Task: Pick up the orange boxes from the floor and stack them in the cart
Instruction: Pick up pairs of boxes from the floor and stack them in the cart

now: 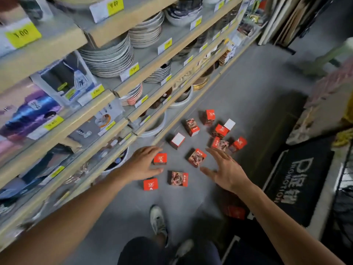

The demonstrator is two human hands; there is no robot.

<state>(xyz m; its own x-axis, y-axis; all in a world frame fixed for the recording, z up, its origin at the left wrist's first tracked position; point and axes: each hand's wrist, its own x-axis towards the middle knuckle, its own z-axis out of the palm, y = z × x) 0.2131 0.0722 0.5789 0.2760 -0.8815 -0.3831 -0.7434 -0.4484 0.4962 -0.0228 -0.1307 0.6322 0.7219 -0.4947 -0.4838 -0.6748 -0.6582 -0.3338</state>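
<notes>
Orange boxes [196,157] litter the floor beneath both spread-fingered, empty hands [142,164]

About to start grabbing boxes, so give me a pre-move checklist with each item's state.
1. Left hand free, fingers spread: ok.
2. Right hand free, holding nothing: ok.
3. Nearest orange box by the left fingertips, unobstructed: ok.
4. Box between the hands in reach: ok.
5. Other boxes lie scattered on the floor, none stacked: ok.
6. Cart position and free space: cannot tell.
</notes>
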